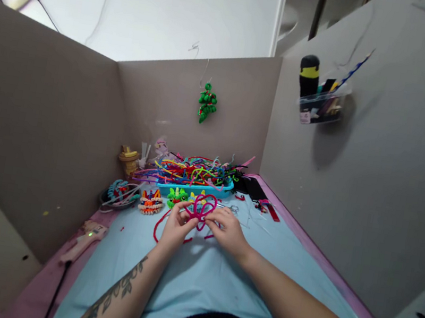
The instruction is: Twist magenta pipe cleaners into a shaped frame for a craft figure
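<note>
Both hands meet over the middle of the table at a magenta pipe cleaner (200, 215) bent into several flower-like loops. My left hand (176, 227) pinches its left side between thumb and fingers. From the right, my right hand (228, 232) is closed on the other side of the loops, fingertips near the centre. A long red-pink tail of pipe cleaner (156, 230) curves out left of my left hand. Just behind the hands sit a green pipe-cleaner figure (177, 197) and a yellow and blue one (195, 198), the latter partly covered by the loops.
A blue tray (163, 188) heaped with coloured pipe cleaners stands at the back. An orange figure (150, 203), a dark bowl (103, 198) and a glue gun (84, 241) lie leftward. Scissors (234, 209) and a black flat object (251, 188) lie rightward. Grey partitions (183, 138) enclose the table.
</note>
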`<move>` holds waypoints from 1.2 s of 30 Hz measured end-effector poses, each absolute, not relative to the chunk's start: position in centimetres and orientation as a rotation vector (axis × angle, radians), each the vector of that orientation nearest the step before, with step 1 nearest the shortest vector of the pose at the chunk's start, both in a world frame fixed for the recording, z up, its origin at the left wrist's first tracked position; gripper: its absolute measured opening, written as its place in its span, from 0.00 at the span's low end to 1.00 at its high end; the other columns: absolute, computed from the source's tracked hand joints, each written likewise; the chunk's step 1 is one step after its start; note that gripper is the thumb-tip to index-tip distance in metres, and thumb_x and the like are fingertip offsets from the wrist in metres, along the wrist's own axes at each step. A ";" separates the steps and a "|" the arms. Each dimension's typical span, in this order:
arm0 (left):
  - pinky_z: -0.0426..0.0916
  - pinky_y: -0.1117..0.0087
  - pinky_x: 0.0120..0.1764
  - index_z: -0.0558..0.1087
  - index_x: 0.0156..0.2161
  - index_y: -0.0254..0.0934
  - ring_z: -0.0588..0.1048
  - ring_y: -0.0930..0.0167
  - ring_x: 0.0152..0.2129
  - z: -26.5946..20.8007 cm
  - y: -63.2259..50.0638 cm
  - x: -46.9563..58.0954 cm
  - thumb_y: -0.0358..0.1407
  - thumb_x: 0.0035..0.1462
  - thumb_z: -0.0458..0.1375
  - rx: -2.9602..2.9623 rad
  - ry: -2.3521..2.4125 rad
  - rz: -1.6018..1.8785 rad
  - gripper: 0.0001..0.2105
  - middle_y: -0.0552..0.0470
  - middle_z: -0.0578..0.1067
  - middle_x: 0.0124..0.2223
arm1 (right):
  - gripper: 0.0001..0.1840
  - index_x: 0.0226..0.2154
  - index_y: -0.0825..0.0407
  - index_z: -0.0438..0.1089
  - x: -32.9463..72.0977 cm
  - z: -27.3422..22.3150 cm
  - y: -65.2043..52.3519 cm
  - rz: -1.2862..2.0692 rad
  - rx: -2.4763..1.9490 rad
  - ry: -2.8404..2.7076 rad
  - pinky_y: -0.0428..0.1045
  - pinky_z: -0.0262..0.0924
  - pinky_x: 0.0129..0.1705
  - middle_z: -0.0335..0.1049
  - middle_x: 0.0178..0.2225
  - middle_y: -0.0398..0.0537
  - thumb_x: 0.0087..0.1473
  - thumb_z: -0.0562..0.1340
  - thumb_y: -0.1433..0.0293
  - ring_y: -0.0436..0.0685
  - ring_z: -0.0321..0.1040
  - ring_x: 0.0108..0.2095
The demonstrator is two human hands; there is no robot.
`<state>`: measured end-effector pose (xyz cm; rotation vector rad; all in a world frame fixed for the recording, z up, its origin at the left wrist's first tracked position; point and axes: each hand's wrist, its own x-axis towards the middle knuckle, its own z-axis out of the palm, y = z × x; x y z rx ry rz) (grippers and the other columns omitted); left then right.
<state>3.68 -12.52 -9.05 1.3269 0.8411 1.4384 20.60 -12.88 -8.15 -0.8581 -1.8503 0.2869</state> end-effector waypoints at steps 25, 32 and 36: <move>0.58 0.79 0.20 0.62 0.41 0.38 0.65 0.78 0.15 -8.7 -13.4 4.6 0.37 0.41 0.65 1.321 0.937 1.395 0.22 0.63 0.66 0.19 | 0.03 0.31 0.50 0.70 19.8 -8.3 -13.7 0.224 -0.889 -1.692 0.52 0.59 0.42 0.65 0.32 0.47 0.50 0.61 0.70 0.56 0.63 0.36; 0.54 0.80 0.18 0.61 0.41 0.38 0.62 0.80 0.13 -8.4 -13.8 4.6 0.36 0.41 0.65 1.362 0.928 1.338 0.22 0.64 0.65 0.18 | 0.03 0.28 0.50 0.71 19.8 -8.2 -13.7 0.184 -0.894 -1.732 0.52 0.58 0.41 0.64 0.30 0.46 0.50 0.61 0.70 0.56 0.62 0.36; 0.55 0.80 0.18 0.62 0.41 0.38 0.63 0.80 0.13 -8.1 -13.9 4.6 0.36 0.40 0.66 1.368 0.931 1.335 0.23 0.64 0.66 0.18 | 0.06 0.29 0.49 0.72 19.9 -8.1 -13.7 0.090 -0.879 -1.814 0.52 0.58 0.41 0.65 0.30 0.47 0.52 0.59 0.72 0.56 0.61 0.37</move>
